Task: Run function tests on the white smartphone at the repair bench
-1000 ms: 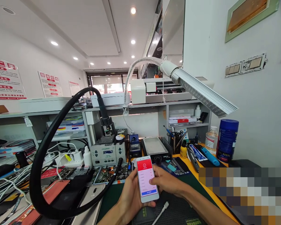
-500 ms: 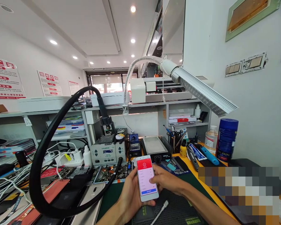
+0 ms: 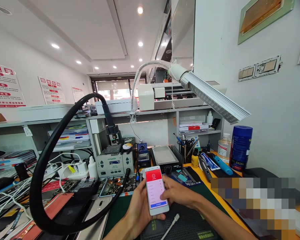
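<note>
A white smartphone [image 3: 154, 193] is held upright and slightly tilted above the mat, its lit screen showing a red header, a list and a blue bar at the bottom. My left hand [image 3: 138, 207] is wrapped round its left side and back, fingertips showing below the lower edge. From the right, my right hand [image 3: 178, 192] grips the phone's right edge, with the thumb over the screen; its other fingers are partly hidden behind the phone. A white cable [image 3: 170, 226] with a plug end lies on the black perforated mat [image 3: 183, 230] just below.
A thick black hose [image 3: 36, 186] loops across the left side from a grey soldering station [image 3: 112, 164]. Phones and tangled cables crowd the left. A flat heating plate [image 3: 164, 156], bottles and tools stand behind. A lamp [image 3: 215, 96] hangs over the right.
The whole view has shifted slightly. Both hands keep their grip on the smartphone, and the right thumb stays over the screen with hardly any movement.
</note>
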{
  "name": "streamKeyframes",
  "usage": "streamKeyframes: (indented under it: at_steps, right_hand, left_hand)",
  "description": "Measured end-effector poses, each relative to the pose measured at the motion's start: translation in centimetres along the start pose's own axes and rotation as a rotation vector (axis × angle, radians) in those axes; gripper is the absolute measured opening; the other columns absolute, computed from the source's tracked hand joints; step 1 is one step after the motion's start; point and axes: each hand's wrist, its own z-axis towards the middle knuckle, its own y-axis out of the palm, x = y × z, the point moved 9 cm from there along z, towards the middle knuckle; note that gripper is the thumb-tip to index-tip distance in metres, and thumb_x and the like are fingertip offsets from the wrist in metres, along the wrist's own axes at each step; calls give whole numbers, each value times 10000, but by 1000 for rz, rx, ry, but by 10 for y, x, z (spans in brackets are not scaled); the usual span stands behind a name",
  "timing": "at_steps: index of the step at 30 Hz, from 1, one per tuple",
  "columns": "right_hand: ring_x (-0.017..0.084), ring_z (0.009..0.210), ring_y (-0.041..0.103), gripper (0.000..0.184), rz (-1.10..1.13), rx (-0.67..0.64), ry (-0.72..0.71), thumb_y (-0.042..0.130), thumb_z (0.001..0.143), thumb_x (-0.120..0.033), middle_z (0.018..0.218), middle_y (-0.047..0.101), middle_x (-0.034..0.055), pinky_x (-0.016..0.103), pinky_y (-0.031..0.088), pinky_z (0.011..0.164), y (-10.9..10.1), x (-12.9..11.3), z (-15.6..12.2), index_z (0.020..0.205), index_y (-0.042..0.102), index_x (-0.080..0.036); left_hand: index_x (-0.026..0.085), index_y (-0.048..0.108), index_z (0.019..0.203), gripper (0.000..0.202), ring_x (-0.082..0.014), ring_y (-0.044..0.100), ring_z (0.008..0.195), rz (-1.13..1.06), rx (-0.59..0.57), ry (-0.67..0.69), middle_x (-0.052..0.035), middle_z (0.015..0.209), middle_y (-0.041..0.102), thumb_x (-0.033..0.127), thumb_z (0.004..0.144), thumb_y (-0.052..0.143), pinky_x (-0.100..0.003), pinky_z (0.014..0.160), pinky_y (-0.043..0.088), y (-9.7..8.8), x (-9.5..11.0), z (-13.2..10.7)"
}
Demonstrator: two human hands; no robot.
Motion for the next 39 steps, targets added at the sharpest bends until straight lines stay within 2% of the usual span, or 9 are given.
streamKeyframes:
  at_steps: [5, 11, 14, 19, 24, 27, 30, 33, 39]
  right_hand:
    - [266, 904, 675, 466, -13, 82, 1, 574, 788, -360, 1043, 680, 99, 311, 497, 621, -7, 9, 5, 1205, 512, -161]
    - [263, 1044, 640, 657, -6, -26, -123, 649, 546, -77, 1083, 687, 59, 305, 508, 770, 0, 0, 6, 1181, 508, -167]
    - [263, 1068, 629, 702, -2, -38, -129, 647, 507, -45, 1110, 681, 56, 290, 505, 774, 0, -1, 5, 1183, 504, -167]
    - [278, 984, 669, 584, -15, 7, -38, 624, 639, -155, 1067, 687, 74, 285, 508, 635, -3, 5, 4, 1210, 501, -172]
    - [265, 904, 684, 447, -3, 83, 16, 550, 827, -358, 1041, 683, 97, 297, 505, 600, -9, 11, 7, 1230, 511, -168]
    - [276, 934, 681, 453, -23, 73, -4, 588, 777, -289, 1033, 687, 94, 305, 511, 624, -7, 10, 7, 1206, 516, -161]
    - [271, 996, 667, 602, -22, 14, -56, 632, 621, -124, 1078, 693, 75, 307, 521, 709, -2, 3, 5, 1209, 511, -177]
    - [271, 1021, 657, 699, -13, -24, -94, 634, 545, -65, 1112, 689, 66, 306, 523, 745, 1, -3, 3, 1222, 508, -189]
    - [304, 997, 681, 568, -13, 22, -10, 609, 665, -181, 1086, 689, 94, 321, 528, 650, -2, 0, 0, 1220, 485, -164]
  left_hand:
    - [147, 590, 1312, 678, -273, 687, 757, 2, -10, -2, -134, 934, 712, 658, 876, 493, -340, 543, 555, 1, 0, 0]
    - [134, 622, 1259, 648, -242, 662, 705, -3, 28, 0, -124, 951, 701, 643, 879, 496, -347, 527, 557, -3, 0, 1]
    - [122, 624, 1252, 652, -240, 660, 705, 1, 25, -1, -130, 949, 700, 641, 875, 505, -344, 523, 557, -1, 1, 0]
    - [139, 604, 1295, 652, -244, 669, 705, -13, 12, -8, -127, 937, 701, 634, 886, 493, -337, 518, 555, 2, 1, -1]
    - [141, 593, 1311, 674, -279, 684, 745, -7, 29, -14, -120, 886, 698, 648, 880, 492, -354, 532, 561, -1, 0, 1]
    - [138, 604, 1295, 666, -274, 683, 745, -4, 24, -9, -125, 909, 699, 646, 875, 505, -352, 532, 562, -2, 0, 2]
    - [141, 624, 1264, 643, -251, 670, 719, -9, 29, -5, -118, 934, 695, 639, 867, 529, -355, 525, 567, -3, 0, 2]
    - [135, 642, 1230, 628, -233, 657, 702, -14, 32, -7, -111, 921, 687, 635, 862, 545, -357, 523, 572, -3, 1, 2]
    - [149, 629, 1264, 630, -241, 665, 724, -18, 12, 1, -117, 941, 689, 635, 880, 513, -355, 530, 574, -3, 1, 1]
